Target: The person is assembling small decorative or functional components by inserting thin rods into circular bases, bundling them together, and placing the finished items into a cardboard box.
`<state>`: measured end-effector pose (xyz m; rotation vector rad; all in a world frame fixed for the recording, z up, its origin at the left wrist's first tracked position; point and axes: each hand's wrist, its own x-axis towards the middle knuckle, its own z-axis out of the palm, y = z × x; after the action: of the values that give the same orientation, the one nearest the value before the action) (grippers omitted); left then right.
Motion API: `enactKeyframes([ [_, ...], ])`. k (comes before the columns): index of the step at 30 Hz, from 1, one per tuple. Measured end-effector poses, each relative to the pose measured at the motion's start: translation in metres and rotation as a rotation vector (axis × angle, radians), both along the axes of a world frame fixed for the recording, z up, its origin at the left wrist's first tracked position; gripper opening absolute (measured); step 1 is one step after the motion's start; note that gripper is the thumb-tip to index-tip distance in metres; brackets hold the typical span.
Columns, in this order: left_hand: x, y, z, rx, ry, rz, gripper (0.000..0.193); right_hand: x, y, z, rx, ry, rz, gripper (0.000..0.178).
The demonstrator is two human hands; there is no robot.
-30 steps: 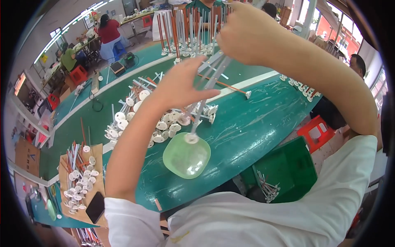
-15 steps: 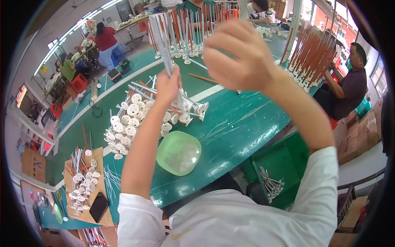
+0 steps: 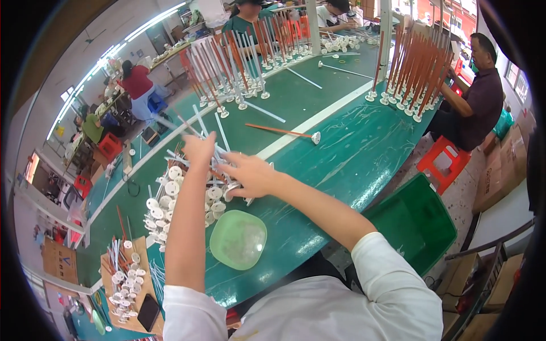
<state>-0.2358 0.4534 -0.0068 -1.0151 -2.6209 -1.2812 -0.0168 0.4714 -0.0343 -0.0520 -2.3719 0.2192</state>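
Note:
My left hand [image 3: 199, 149] is over the far part of a heap of white round-based rods [image 3: 170, 187]. Its fingers are curled, and blurred thin rods stick out beyond it to the upper left; how many it grips is hidden. Beside it, my right hand [image 3: 253, 175] reaches in from the right with fingers apart, its fingertips at the white discs on the heap's right edge. The rods are slim, pale grey or orange-brown, each with a white disc at one end. Just nearer than the heap sits a light green bowl [image 3: 238, 239] with pale contents.
Rows of upright rods [image 3: 244, 62] stand at the back, with a denser orange-brown group [image 3: 418, 74] at right near a seated person. A single orange rod [image 3: 278, 130] lies on the green table [image 3: 330, 170]. A phone [image 3: 148, 312] rests on cardboard at left; a green crate [image 3: 415, 224] is at right.
Both hands have come down onto the heap, the right one from high above the table. The upright bundle my left hand held is no longer raised there. My view has shifted, showing more of the crate.

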Motion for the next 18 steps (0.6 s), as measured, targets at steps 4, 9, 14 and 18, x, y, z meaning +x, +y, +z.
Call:
enactKeyframes([
  [4, 0.066, -0.061, 0.056, -0.070, 0.610, 0.014, 0.091, -0.007, 0.007, 0.008, -0.087, -0.366, 0.120, 0.070],
  [9, 0.139, -0.133, 0.099, -0.160, 0.834, -0.277, 0.071, 0.008, 0.036, 0.046, -0.062, -0.515, 0.184, 0.070],
  [14, 0.256, -0.203, 0.066, -0.423, 0.606, -1.084, 0.061, -0.001, 0.109, 0.079, -0.098, -0.279, 0.253, 0.042],
  [18, 0.294, -0.192, -0.010, -0.387, 0.606, -1.222, 0.047, 0.013, 0.229, 0.075, -0.173, -0.130, -0.122, 0.028],
])
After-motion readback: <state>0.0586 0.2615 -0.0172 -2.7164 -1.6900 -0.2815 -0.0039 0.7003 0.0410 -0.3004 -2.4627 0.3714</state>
